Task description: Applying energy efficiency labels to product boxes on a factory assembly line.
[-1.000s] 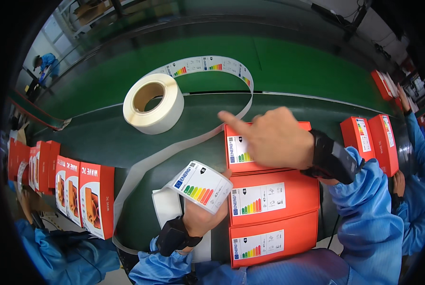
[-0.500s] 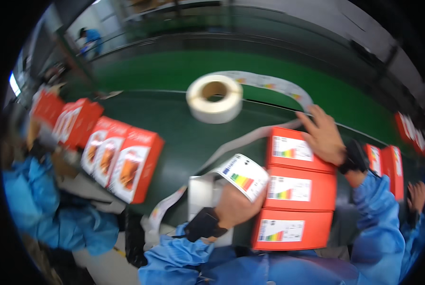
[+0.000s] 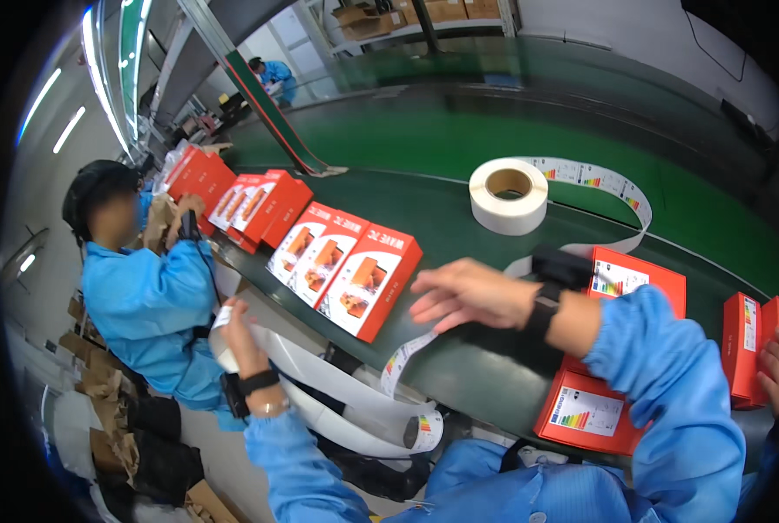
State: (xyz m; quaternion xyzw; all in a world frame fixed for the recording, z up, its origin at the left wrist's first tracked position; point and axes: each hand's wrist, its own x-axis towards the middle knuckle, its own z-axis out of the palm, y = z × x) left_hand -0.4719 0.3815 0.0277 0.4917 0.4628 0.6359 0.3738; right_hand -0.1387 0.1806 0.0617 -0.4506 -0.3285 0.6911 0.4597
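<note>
My left hand [image 3: 248, 344] is off to the left with its fingers closed on a white label strip [image 3: 307, 366], which hangs down and loops back to the right. Over the green bench, my right hand [image 3: 472, 295] is open, fingers stretched leftward, touching nothing I can see. Beneath my right forearm lies a row of red boxes; the nearest red box [image 3: 585, 414] and the farthest one [image 3: 638, 279] bear colour-barred labels, and my sleeve hides much of the row. A thick label roll [image 3: 509, 196] stands on the bench, its printed tail curving to the right.
Several red-and-white boxes [image 3: 368, 283] stand in a line to the left. A co-worker in a blue smock [image 3: 145, 283] works there. At the right edge another person's hand [image 3: 777, 370] touches red boxes [image 3: 742, 349]. Beyond the bench runs a green conveyor belt [image 3: 389, 144].
The view has swung left. My left hand has moved from beside the red boxes far to the left, drawing the strip out. My right hand has left the farthest box and shifted left.
</note>
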